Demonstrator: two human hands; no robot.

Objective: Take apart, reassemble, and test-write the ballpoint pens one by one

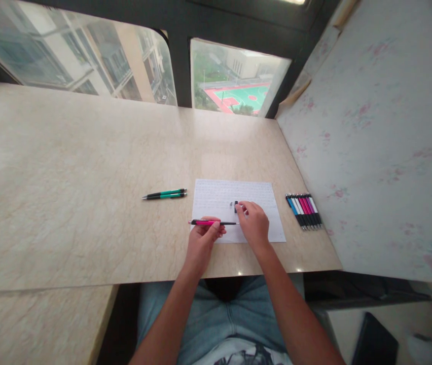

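My left hand [201, 244] is closed around a pink and black pen [205, 222], held level with its tip pointing right. My right hand [256, 224] pinches a small black piece [236, 207] just above or on the paper; its exact kind is too small to make out. A tiny dark bit [231, 204] shows just left of it. Beneath both hands lies a white sheet of paper [216, 188] with rows of faint writing or lines. The pen's tip ends near my right wrist, below the black piece.
Two green and black pens [166, 194] lie left of the paper. Several blue, white and pink pens [303, 211] lie in a row at right, near the flowered wall [375, 137]. A window [235, 76] stands behind the marbled tabletop [86, 192], whose front edge is near my lap.
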